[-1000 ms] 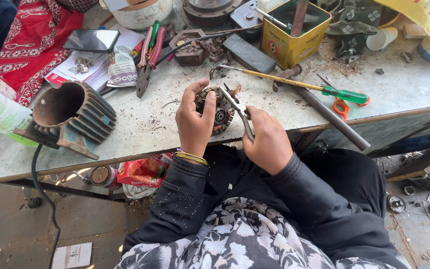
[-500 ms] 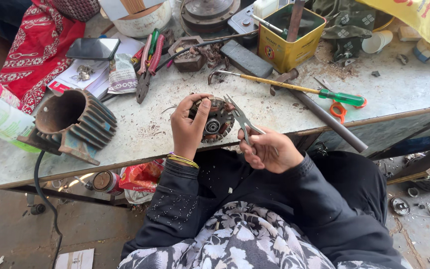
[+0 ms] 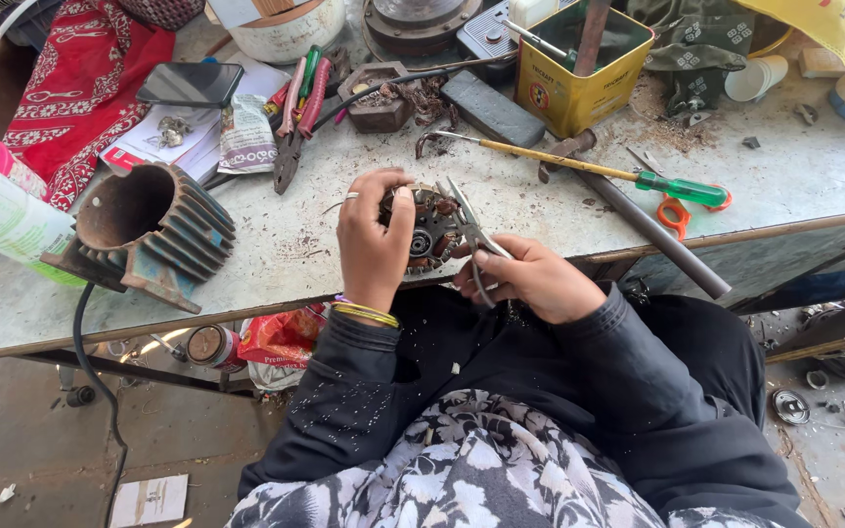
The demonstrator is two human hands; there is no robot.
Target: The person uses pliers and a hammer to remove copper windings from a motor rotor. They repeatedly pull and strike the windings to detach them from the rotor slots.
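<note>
My left hand (image 3: 374, 244) is curled around a small round motor part with copper windings (image 3: 424, 235), gripping it at the near edge of the workbench (image 3: 276, 244), while my right hand (image 3: 530, 279) is closed on the handles of a pair of slim pliers (image 3: 471, 235) whose tips rest on the part's face at about 1 o'clock. The risk I see is the pliers slipping off the winding: the part sits in bare fingers rather than a clamp, so a hard pull could nick the wire or jab my left thumb. The part also hangs close to the bench lip, so a loosened grip could drop it into my lap or onto the floor. At 9 o'clock from the hands a ribbed grey motor housing (image 3: 144, 230) sits at the same edge, and an elbow swing might knock it off. At 1 o'clock lie a long screwdriver with a green handle (image 3: 589, 164) and a dark metal rod (image 3: 652, 235), its end poking past the bench. At 12 o'clock stand a yellow tin (image 3: 579, 83) and red-handled pliers (image 3: 295, 122); a phone (image 3: 191, 84) lies at 10 o'clock. The benchtop is scratched, dusty and strewn with filings, and the concrete floor below holds scraps and small parts.
</note>
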